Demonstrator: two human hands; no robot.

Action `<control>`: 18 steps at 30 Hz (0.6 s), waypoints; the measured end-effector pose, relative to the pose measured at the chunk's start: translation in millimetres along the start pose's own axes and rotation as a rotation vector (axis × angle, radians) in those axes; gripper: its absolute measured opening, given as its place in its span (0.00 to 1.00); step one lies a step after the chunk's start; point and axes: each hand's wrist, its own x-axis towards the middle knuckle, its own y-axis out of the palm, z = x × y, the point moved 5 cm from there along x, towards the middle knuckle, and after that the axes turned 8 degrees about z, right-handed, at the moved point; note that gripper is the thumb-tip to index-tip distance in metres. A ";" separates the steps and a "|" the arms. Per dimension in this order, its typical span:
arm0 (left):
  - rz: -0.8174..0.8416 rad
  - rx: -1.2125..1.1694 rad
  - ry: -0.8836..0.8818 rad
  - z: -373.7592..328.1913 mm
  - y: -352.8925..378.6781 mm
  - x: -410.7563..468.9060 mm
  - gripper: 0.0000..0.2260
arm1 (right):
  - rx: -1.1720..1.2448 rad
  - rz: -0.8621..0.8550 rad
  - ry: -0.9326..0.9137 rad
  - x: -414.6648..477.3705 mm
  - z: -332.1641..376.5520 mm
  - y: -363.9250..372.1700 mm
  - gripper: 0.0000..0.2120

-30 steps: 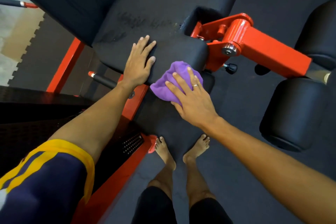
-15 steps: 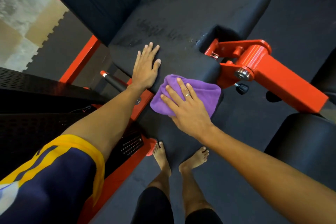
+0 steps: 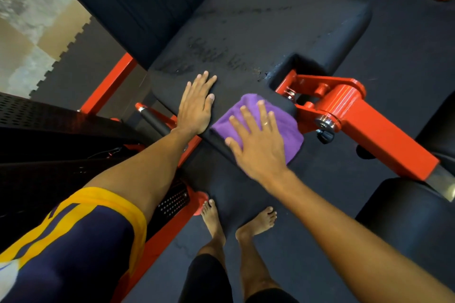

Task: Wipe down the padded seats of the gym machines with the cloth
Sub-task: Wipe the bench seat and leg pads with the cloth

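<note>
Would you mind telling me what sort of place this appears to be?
Most likely a gym: a red steel machine arm, a black padded seat and a foam roller pad stand on dark rubber flooring.

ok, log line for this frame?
step: wiping seat front edge | right hand: flat on cloth | left hand: flat on seat, bracing | smears visible mid-seat
</note>
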 end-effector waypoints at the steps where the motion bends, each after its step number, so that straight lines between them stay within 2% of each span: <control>1: 0.000 0.001 -0.005 0.8 0.3 0.4 0.23 | -0.036 0.042 -0.033 -2.6 11.8 4.3 0.30; 3: 0.003 -0.005 -0.007 2.4 2.7 2.6 0.23 | -0.099 0.124 -0.090 11.2 23.8 0.6 0.30; 7: -0.008 -0.044 0.018 5.1 1.9 1.3 0.24 | -0.100 0.168 -0.118 67.4 14.4 -22.0 0.29; 13: -0.026 -0.032 0.004 0.1 1.0 -0.5 0.22 | -0.048 0.116 0.059 65.5 -18.8 -35.8 0.31; 18: 0.015 -0.039 0.021 0.7 1.0 -1.3 0.22 | -0.088 0.183 -0.199 28.5 15.4 -21.9 0.31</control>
